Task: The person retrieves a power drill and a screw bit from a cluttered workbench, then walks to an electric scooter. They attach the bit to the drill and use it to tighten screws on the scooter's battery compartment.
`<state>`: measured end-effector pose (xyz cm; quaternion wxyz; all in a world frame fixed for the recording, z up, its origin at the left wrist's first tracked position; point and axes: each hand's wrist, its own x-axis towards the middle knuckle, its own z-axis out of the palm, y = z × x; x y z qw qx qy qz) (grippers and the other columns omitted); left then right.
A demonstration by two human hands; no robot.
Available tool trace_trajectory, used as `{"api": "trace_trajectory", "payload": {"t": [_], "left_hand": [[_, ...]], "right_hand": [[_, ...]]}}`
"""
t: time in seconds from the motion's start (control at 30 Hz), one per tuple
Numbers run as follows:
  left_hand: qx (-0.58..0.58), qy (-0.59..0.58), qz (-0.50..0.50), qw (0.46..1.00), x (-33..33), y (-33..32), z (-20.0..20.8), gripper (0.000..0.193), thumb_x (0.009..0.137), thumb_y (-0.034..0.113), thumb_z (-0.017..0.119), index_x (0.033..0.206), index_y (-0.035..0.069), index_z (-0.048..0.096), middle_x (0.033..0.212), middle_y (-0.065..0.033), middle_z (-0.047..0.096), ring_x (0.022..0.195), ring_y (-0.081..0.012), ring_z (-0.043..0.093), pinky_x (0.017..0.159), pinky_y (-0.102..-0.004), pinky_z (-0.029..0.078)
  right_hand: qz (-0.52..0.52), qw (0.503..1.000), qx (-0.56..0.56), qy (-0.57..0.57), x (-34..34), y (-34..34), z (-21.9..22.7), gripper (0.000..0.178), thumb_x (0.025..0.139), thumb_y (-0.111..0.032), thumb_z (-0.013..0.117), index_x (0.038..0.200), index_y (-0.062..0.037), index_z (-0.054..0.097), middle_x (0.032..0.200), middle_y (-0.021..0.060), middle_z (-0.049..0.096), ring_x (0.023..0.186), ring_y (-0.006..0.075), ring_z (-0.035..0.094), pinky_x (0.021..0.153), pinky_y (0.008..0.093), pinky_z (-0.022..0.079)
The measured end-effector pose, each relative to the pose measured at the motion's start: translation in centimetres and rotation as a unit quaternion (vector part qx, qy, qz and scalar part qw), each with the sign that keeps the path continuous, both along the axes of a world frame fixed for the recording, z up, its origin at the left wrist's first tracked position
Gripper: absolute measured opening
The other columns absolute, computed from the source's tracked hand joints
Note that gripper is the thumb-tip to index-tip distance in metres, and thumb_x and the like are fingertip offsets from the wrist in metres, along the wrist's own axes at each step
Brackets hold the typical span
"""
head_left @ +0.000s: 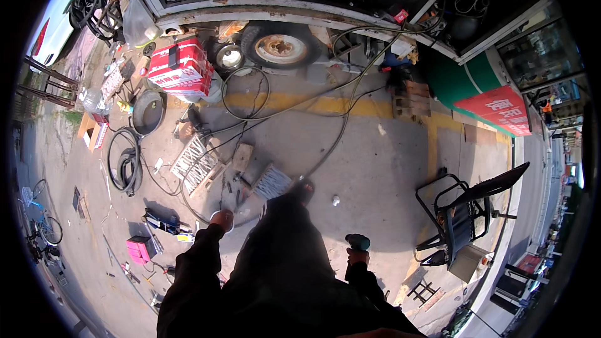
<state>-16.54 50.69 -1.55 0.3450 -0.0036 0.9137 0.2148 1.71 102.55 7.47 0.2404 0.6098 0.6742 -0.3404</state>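
My right hand [359, 256] is closed around a pistol-shaped cordless power tool [357, 241], teal and dark, held out right of my legs. My left hand [221, 220] is in front of my left leg with its fingers curled. A thin pale curved edge shows beside it, but I cannot make out what it holds. Just beyond this hand, small dark tools [241, 179] lie on the concrete. Near them are a low stool with a woven white seat [195, 164], a second striped low stool [272, 181] and a brown block [243, 158].
Long hoses [344, 126] loop across the ground ahead. A wheel with a tyre [280, 49], a red-and-white carton [180, 67] and a black basin [148, 112] stand farther off. A floor jack [161, 221] and pink box [140, 249] lie left; a black folding chair [460, 219] stands right.
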Motion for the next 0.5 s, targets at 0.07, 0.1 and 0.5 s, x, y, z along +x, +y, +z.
{"api": "trace_trajectory", "payload": {"t": [0.07,0.1,0.5], "left_hand": [[0.101,0.079,-0.07,0.989,-4.5,7.9,2.6,0.02,0.093,0.022,0.05,0.092,0.008,0.063,0.099,-0.016,0.067,0.095,-0.036,0.066,0.083,-0.0462,0.053],[0.162,0.126,-0.073,0.976,-7.1,12.0,6.1,0.023,0.094,0.027,0.052,0.097,0.008,0.065,0.103,-0.0115,0.068,0.099,-0.032,0.066,0.086,-0.044,0.052],[0.763,-0.294,0.376,0.436,-20.8,34.2,20.4,0.071,0.099,0.057,0.045,0.151,0.009,0.033,0.133,-0.0178,0.056,0.127,-0.0294,0.052,0.109,-0.0449,0.039]], "right_hand": [[-0.049,0.974,-0.075,0.209,-5.2,3.4,1.4,0.021,0.08,-0.019,0.076,0.091,-0.0047,0.065,0.07,0.0059,0.063,0.055,0.0203,0.063,0.05,0.0369,0.052],[-0.041,0.958,-0.131,0.253,-8.3,4.5,3.0,0.02,0.083,-0.014,0.074,0.096,-0.005,0.062,0.07,0.0048,0.061,0.054,0.0198,0.061,0.05,0.036,0.052],[0.562,0.683,0.011,0.466,-37.1,-0.6,17.5,0.032,0.082,-0.021,0.07,0.11,-0.0063,0.066,0.087,0.0118,0.069,0.074,0.0281,0.067,0.061,0.0389,0.054]]}}
